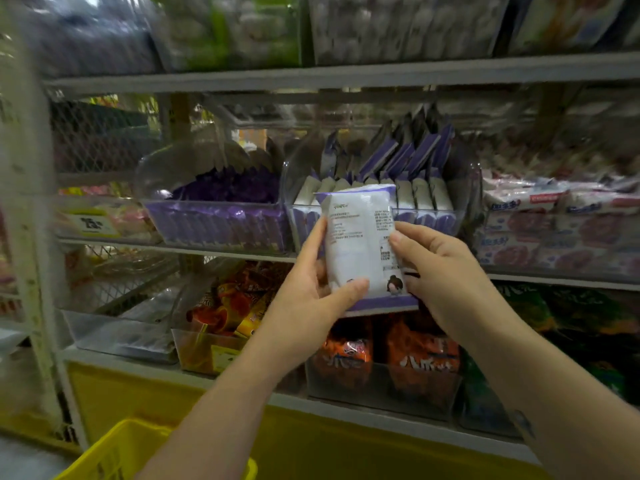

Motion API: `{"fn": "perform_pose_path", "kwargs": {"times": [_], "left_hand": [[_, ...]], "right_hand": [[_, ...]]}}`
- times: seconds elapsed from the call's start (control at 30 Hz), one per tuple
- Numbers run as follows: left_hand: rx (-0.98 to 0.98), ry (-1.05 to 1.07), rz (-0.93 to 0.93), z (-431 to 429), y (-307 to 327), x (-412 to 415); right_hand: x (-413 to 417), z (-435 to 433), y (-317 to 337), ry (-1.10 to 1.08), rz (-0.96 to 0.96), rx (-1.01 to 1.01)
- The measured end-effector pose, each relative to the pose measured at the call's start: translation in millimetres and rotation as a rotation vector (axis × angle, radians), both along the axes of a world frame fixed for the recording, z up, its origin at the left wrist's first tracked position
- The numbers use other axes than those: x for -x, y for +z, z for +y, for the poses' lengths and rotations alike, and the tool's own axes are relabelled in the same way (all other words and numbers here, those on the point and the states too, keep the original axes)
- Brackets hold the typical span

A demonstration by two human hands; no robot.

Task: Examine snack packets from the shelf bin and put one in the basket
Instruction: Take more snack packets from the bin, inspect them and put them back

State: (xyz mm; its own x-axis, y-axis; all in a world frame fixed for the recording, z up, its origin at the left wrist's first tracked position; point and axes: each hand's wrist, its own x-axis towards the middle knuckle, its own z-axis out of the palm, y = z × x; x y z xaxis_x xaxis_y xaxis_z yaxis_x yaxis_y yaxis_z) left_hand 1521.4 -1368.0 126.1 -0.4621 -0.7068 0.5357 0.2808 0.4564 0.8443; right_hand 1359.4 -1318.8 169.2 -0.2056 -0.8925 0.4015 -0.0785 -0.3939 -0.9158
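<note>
The left hand (311,289) and the right hand (440,271) both grip one white and purple snack packet (363,237) between them, with the yellow basket (114,455) below the left hand.

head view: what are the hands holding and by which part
A white and purple snack packet, left hand gripping its left edge, right hand gripping its right edge.

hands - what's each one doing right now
Left hand: grips the snack packet's left edge, thumb across its front.
Right hand: holds the packet's right edge.
</note>
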Motion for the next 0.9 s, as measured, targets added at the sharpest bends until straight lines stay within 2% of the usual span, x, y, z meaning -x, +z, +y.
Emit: {"fn": "perform_pose_path", "kwargs": {"times": [0.13,0.27,0.4,0.53,0.6,0.63,0.73,0.8,0.9], "left_hand": [[-0.047,0.043,0.118,-3,33,-3],[-0.078,-0.008,0.081,-12,69,-12],[-0.006,0.178,0.062,-24,103,-19],[0.143,0.468,-0.03,-40,125,-25],[0.237,0.602,-0.072,-52,132,-31],[0.274,0.645,-0.101,-59,136,-34],[0.349,0.719,-0.21,-81,147,-41],[0.389,0.752,-0.291,-97,152,-39],[0.448,0.786,-0.394,-119,160,-31]], "right_hand": [[-7,-8,39,0.099,0.05,-0.054],[-13,-25,69,0.16,0.027,-0.103],[-21,-49,92,0.218,-0.144,-0.114],[-30,-76,112,0.234,-0.086,-0.127],[-28,-92,120,0.184,0.045,-0.141],[-24,-101,125,0.103,0.17,-0.13],[-6,-128,137,-0.204,0.672,-0.006],[2,-144,144,-0.321,0.993,0.049],[9,-168,148,-0.379,1.235,0.052]]}}
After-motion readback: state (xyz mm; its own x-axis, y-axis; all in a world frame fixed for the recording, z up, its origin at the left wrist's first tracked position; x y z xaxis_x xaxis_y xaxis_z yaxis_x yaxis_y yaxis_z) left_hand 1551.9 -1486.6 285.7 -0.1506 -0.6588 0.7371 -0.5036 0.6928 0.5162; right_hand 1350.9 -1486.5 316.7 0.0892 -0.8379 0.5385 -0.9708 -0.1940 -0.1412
